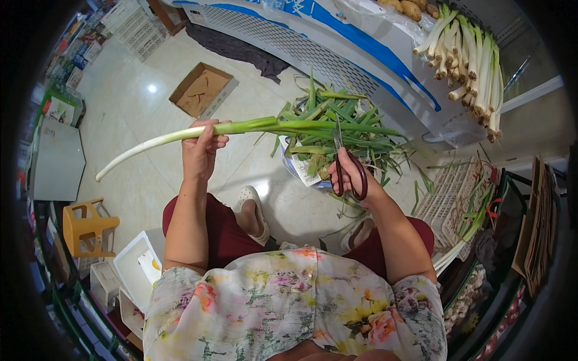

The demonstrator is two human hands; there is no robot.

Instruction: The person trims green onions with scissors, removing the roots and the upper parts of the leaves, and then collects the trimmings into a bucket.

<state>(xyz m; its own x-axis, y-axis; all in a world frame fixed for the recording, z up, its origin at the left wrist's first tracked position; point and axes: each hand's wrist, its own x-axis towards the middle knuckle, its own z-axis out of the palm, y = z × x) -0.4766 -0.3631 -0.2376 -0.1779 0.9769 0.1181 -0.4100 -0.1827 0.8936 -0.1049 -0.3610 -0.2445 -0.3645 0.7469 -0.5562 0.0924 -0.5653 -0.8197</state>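
Observation:
My left hand [201, 147] is closed round a long green onion [156, 139], where its white stalk turns green. The white end curves away to the left, and the green leaves reach right across the picture. In my right hand [354, 174] is a pair of scissors [360, 180] with dark red handles. Its blades point away from me and meet the leaves; whether they are parted is hard to see. Below the leaves lies a heap of green leaf trimmings [325, 111] in a container with a blue-and-white rim, partly hidden.
Trimmed green onions [475, 72] lie bunched at the far right near potatoes [409, 9]. A shallow cardboard box [201, 90] stands on the tiled floor. A yellow stool [90, 228] is at the left. To my right stands a plastic crate [448, 189] with more green onions.

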